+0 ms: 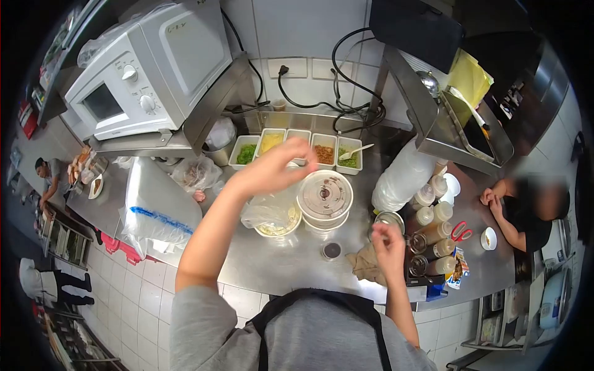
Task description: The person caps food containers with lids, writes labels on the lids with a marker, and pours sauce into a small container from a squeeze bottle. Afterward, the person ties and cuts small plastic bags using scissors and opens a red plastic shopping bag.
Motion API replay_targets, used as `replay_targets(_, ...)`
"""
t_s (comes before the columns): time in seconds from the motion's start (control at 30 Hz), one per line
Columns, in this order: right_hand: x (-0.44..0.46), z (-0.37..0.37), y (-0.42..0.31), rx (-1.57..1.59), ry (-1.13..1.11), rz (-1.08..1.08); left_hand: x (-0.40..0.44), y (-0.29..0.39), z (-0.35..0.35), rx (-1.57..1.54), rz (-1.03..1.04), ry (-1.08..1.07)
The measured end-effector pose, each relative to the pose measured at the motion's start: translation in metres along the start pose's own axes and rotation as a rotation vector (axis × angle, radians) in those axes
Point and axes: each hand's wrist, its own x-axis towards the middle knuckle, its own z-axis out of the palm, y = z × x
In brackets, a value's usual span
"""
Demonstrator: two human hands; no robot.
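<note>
My left hand (286,166) reaches over the row of small white trays, its fingers bent together beside a tray of brown crumbly topping (323,153). Anything between those fingertips is hidden. Just below it stands a stack of round tubs with a translucent lid (325,195) on top. A bowl of pale food (277,227), partly covered by a plastic bag (266,213), sits left of the stack. My right hand (390,250) hovers near a metal cup (390,219) and a brown cloth (366,266); its fingers are loosely curled and apart, with nothing seen in them.
A small dark sauce cup (331,250) stands near the front edge. Squeeze bottles (435,232), red-handled scissors (461,231) and a white bowl (488,238) are at right. A large plastic bag (158,204) lies left, below a microwave (148,74). Another person (526,210) leans at the right end.
</note>
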Motion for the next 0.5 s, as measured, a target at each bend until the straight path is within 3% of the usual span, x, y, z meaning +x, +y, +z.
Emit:
replay_targets(0.07, -0.015, 0.012, 0.011, 0.138, -0.152, 0.207, -0.065, 0.001, -0.007, -0.036, -0.066, 0.032)
replay_targets(0.17, -0.023, 0.031, 0.049, -0.009, -0.373, 0.211, -0.148, -0.011, 0.013, 0.183, -0.348, 0.115)
replay_targets(0.27, -0.019, 0.049, 0.036, 0.134, -0.506, 0.706, -0.189, -0.035, 0.057, 0.234, -0.534, 0.208)
replay_targets(0.33, -0.022, 0.064, 0.04, 0.164, -0.559, 0.746, -0.19, -0.041, 0.081, 0.166, -0.586, 0.289)
replay_targets(0.5, -0.016, 0.087, 0.058, 0.134, -0.728, 0.616, -0.164, -0.043, 0.075, 0.109, -0.413, 0.615)
